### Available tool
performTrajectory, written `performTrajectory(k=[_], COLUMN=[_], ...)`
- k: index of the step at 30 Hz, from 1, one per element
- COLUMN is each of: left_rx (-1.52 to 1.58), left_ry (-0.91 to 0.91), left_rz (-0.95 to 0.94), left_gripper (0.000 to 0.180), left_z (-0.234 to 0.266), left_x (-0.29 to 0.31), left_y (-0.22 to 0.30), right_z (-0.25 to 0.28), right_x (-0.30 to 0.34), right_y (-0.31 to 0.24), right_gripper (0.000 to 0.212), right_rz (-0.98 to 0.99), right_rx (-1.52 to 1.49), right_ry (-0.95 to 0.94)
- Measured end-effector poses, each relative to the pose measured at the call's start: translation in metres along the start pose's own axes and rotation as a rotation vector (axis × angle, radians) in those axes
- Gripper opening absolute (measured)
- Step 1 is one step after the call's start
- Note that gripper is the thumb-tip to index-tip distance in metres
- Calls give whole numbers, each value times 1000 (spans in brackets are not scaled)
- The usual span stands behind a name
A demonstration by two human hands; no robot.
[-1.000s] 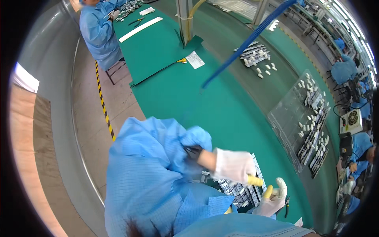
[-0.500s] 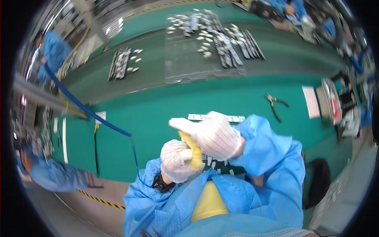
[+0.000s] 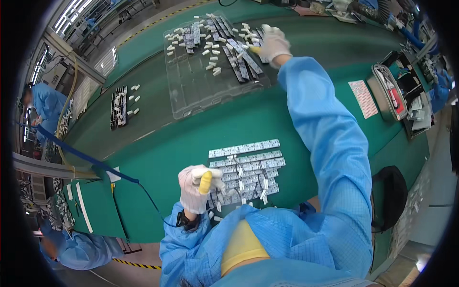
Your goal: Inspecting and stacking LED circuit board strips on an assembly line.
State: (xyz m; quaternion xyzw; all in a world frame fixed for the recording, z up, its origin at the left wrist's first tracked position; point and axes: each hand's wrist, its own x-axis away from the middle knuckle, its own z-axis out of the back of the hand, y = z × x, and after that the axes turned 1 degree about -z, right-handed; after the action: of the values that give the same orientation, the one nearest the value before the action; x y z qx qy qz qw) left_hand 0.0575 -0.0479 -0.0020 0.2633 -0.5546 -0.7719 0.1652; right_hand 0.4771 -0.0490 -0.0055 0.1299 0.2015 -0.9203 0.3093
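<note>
My left hand (image 3: 195,189), in a white striped glove with a yellow finger cover, is raised at the left end of the strips in front of me. Its fingers are curled, and what they hold, if anything, is hidden. A row of circuit board strips (image 3: 246,148) lies there, with white connectors on dark wires. My right hand (image 3: 276,45), gloved alike, reaches far forward with fingers apart. Its yellow-covered finger touches or hovers by the dark-edged board strips (image 3: 244,57) and white connectors piled on a clear plastic tray (image 3: 191,103).
A smaller bundle of strips (image 3: 118,107) lies left of the tray. A blue coiled cord (image 3: 86,155) runs to my left wristband (image 3: 187,221). At right are a sheet of pink labels (image 3: 363,99) and a metal tool tin (image 3: 389,91). Co-workers in blue (image 3: 83,248) work at left.
My hands were together close to my body. The right has gone far forward to the tray; the left stays near, over the strips. The view has turned, and my right arm covers where the pliers lay.
</note>
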Motion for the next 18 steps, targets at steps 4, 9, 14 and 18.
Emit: performTrajectory(k=[4,9,14,18], left_rx=[-82,-72,-123,-179], left_ry=[-6,-55,-9,-63], left_rz=[-48,-27,-24,-124], left_gripper=[32,28,12,23], left_z=[11,10,9,10], left_x=[-1,-3,-5,-5], left_y=[-15,-18,-21,-18], right_z=[-44,-80,-101,-107], right_x=[-43,-68,-52,-55], right_y=[24,28,37,34], right_gripper=[102,63,32,27], right_rz=[-91,-116,64,78], right_rx=[134,27,294,265], right_ry=[-269,-298,-10,-63])
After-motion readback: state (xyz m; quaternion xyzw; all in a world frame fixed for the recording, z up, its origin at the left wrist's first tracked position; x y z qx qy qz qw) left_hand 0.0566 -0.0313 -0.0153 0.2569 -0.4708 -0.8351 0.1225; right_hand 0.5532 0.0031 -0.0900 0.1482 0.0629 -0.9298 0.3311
